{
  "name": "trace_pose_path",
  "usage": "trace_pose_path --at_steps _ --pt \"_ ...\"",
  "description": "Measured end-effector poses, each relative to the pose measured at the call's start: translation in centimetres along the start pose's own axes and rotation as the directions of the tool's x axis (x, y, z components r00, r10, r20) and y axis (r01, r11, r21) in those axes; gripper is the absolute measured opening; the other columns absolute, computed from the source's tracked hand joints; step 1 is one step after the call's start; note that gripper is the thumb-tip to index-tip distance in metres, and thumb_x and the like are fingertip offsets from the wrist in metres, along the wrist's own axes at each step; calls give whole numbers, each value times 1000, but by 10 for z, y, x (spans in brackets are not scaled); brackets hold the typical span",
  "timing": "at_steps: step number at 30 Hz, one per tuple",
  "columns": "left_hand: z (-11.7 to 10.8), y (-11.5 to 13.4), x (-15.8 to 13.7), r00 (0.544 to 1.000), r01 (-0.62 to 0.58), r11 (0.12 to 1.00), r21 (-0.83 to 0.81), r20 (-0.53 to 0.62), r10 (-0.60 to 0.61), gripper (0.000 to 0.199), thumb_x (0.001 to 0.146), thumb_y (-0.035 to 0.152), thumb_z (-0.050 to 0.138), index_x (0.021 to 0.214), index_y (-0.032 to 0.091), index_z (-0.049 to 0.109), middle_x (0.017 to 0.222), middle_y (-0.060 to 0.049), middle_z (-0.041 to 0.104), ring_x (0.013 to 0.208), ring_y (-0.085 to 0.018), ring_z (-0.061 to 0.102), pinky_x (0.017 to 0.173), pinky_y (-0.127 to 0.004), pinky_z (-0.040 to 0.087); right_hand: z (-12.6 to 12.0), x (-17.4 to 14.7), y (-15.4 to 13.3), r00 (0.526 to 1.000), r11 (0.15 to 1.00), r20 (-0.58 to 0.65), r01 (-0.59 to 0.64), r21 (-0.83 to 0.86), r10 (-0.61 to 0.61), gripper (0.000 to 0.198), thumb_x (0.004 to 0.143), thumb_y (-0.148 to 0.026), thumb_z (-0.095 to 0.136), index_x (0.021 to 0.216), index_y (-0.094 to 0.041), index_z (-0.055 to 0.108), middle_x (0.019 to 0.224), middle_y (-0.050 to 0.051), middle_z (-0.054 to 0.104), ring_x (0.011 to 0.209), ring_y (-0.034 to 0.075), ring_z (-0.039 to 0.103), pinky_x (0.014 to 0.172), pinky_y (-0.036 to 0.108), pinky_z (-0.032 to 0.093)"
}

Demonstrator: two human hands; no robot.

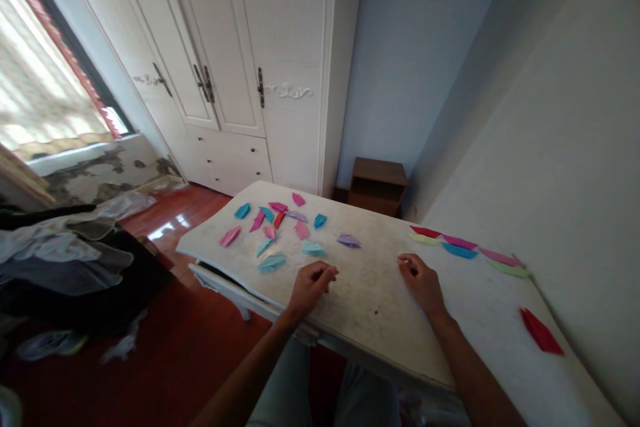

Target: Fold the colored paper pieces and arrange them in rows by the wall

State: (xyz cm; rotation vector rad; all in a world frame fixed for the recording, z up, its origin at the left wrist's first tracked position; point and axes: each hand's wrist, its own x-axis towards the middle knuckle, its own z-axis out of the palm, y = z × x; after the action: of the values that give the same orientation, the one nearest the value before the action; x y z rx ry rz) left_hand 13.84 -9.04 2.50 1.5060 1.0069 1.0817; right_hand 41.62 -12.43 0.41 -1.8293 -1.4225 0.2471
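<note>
Leftmost, a pale curtain [50, 73] hangs above a peeling wall [103, 177], with a dark heap [95, 290] under pale sheeting on the reddish floor [150, 373]. Next come a white wardrobe [295, 27] with dark handles and, in the corner, a low brown cabinet [381, 171]. A scuffed, off-white worktop [367, 287] extends in front of the person, its right side along a plain wall.

The left hand [313, 285] and right hand [423, 283] are well apart over the worktop, each with fingers loosely curled; whether anything lies within either cannot be told.

Small folded papers [273, 262] lie scattered left of the left hand, in pink, magenta, red, teal, pale blue and lilac, most of them narrow and pointed. A lilac piece [349, 240] lies between the hands, farther back. Right of the right hand, paired strips [460, 250] form a row by the wall: red with yellow, magenta with blue, pink with green. Rightmost lies a single red piece [541, 331], long and slanting.
</note>
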Motion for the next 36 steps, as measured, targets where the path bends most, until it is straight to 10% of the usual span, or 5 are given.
trace_pose_path --at_steps 5,8,19,28,36 --pt "-60 9 57 977 -128 934 334 -120 177 31 83 41 53 85 16 70 72 -5 69 52 -12 58 49 -22 46 -2 -1 -4 993 996 94 -72 48 67 46 85 -57 40 98 -21 66 39 -4 51 37 18 51 50 28 43" --pt "-95 16 100 970 -188 576 796 60 234 33 86 25 47 111 17 67 94 -7 71 71 -16 65 67 -26 51 -1 -1 -4 991 994 112 -86 66 79 50 83 -60 42 96 -20 68 47 0 60 40 19 56 50 29 44" --pt "-143 -7 191 908 -411 255 875 419 23 32 76 15 61 105 24 71 112 -10 69 112 -25 56 96 -33 38 3 2 4 991 999 132 -24 46 18 43 81 -57 45 91 -24 70 67 5 72 64 25 69 60 31 48" --pt "-138 -17 200 883 -455 226 861 470 -11 20 82 18 58 94 23 73 95 -8 72 102 -21 61 93 -32 39 3 3 5 986 999 163 28 -32 -23 45 84 -54 40 93 -22 70 76 6 74 69 24 69 67 32 50" --pt "-115 13 168 954 -290 394 872 229 196 29 90 16 42 101 16 68 101 -12 70 96 -21 64 87 -32 46 4 3 5 986 996 163 54 -75 -42 44 87 -51 40 95 -21 70 79 6 74 73 23 69 71 31 50"
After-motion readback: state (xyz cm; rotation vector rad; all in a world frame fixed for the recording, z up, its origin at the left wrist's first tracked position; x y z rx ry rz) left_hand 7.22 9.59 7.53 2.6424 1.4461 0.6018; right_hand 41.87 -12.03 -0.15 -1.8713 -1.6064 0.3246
